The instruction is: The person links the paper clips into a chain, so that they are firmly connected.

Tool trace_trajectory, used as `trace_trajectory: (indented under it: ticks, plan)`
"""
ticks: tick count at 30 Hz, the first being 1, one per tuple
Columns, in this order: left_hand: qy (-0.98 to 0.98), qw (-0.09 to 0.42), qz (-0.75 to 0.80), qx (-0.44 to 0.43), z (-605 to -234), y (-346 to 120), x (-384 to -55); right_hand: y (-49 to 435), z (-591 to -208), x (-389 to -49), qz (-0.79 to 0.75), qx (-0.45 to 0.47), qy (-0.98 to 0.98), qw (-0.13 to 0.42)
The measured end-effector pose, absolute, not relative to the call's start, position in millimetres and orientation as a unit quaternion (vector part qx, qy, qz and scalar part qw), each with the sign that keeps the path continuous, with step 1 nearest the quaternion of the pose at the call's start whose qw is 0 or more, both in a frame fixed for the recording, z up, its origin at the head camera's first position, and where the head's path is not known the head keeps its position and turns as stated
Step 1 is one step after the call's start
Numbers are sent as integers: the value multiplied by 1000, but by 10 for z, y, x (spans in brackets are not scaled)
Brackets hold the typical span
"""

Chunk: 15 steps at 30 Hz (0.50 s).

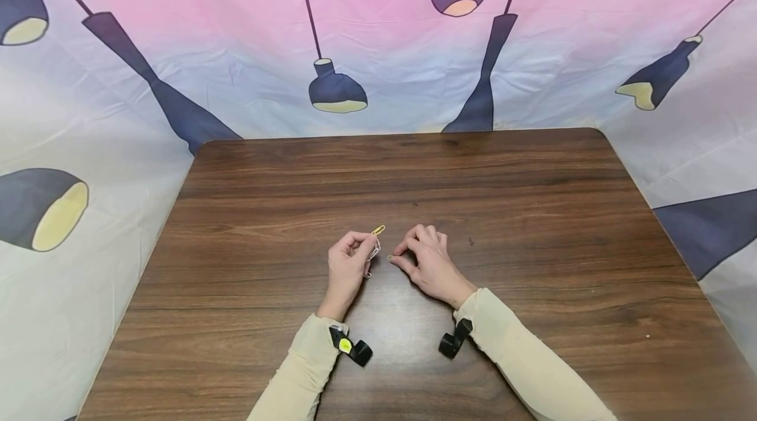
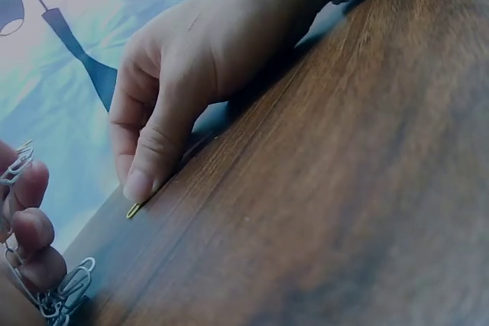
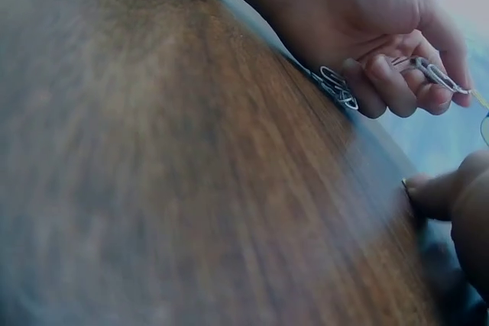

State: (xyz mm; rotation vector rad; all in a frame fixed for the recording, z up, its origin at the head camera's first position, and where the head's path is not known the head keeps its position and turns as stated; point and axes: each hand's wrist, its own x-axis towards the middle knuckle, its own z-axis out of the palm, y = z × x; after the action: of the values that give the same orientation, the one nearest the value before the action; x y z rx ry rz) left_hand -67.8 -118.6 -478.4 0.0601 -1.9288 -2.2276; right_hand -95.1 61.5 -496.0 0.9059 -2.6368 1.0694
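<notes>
My left hand (image 1: 345,270) pinches a yellow paper clip (image 1: 380,229) between thumb and fingertips. A chain of white paper clips (image 1: 375,251) hangs from it along the fingers. In the right wrist view, part of that chain (image 3: 435,74) crosses the curled fingers and a bunch of clips (image 3: 336,88) dangles below the hand. Across a small gap, my right hand (image 1: 434,270) pinches another yellow paper clip (image 2: 132,211) by one end, thumb against index finger. Its free end points toward the left hand, low over the table.
Both hands work over the middle of a brown wood-grain table (image 1: 266,198). A cloth backdrop (image 1: 260,79) printed with lamps hangs behind and beside it. Each wrist wears a small black camera, the left one (image 1: 359,351) and the right one (image 1: 451,344).
</notes>
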Motion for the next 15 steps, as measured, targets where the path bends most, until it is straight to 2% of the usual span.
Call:
trace_trajectory:
  ticks: [7,15]
  plan:
    - [-661,96,-744,-8,-4776,-1161,-672,598,-4941,-924,334,297,-892,76]
    - [-665,84,-742,-3,-4697,-1168,-649,540,-4877,-866,303,276,-911,49]
